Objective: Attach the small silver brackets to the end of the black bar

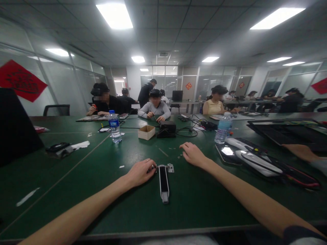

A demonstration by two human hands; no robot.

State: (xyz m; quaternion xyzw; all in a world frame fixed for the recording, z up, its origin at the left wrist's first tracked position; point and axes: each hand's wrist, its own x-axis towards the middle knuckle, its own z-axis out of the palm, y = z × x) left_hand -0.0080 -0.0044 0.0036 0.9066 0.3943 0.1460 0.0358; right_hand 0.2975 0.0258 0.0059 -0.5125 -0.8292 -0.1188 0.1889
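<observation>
A T-shaped metal part with a long black strip [164, 180] and a grey lower end lies on the green table. On its right side a small bracket plate with holes [170, 167] shows. My left hand [141, 173] rests on the table with its fingers bent together at the part's left end, hiding that end. Farther forward, my right hand [194, 155] lies on the table with its thumb and fingers apart. Tiny metal pieces [180, 156] sit just beside its thumb; their kind is too small to tell.
A small open box [146, 132] and a black device [166, 129] with cables stand ahead. Water bottles [115, 126] are on both sides. At right lie a tablet [226, 153], a white-and-black device [258, 161] and a co-worker's hand [301, 152]. Several people sit beyond.
</observation>
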